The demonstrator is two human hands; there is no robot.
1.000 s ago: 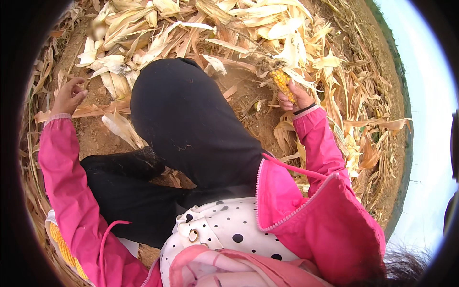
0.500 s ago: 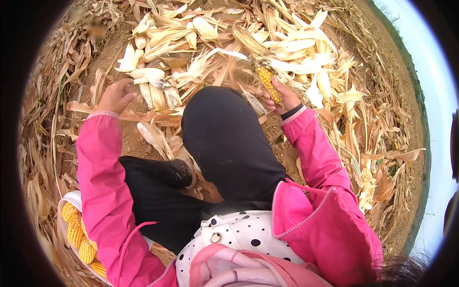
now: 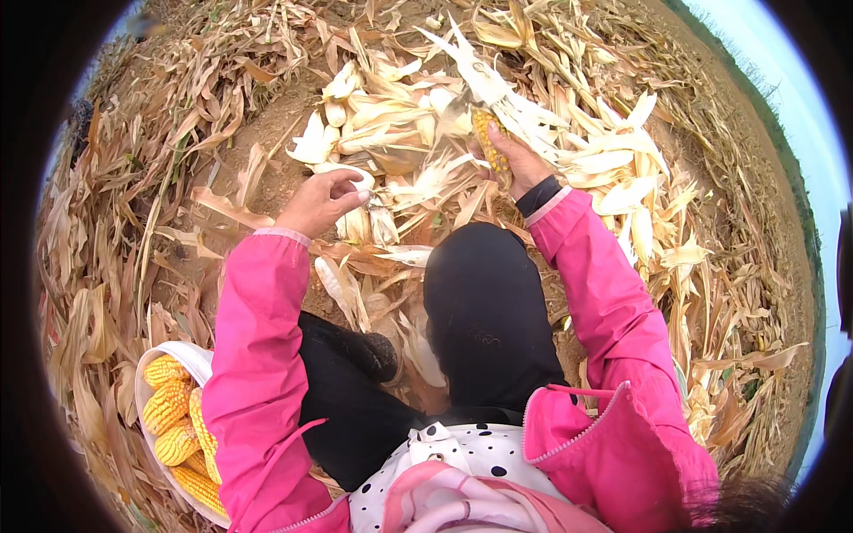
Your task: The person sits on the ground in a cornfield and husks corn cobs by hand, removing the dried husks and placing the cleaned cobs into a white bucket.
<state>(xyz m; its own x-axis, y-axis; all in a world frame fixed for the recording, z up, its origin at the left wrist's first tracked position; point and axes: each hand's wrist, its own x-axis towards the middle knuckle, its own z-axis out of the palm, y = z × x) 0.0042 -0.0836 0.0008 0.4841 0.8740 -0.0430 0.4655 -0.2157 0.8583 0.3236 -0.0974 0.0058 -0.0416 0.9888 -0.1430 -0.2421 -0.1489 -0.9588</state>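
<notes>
Head view — the left hand (image 3: 322, 202) has drawn up to husk-covered ears (image 3: 354, 227), bringing them within reach; its grip cannot be told — the right hand (image 3: 524, 164) grasps a yellow corn ear (image 3: 486, 131), far right.

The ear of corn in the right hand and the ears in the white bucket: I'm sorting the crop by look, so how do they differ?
The held ear is gripped in the right hand; the bucket ears lie inside the white bucket. The held ear is single, while the bucket ears lie heaped together. The held ear looks duller and darker; the bucket ears look brighter. Both show yellow kernels.
</notes>
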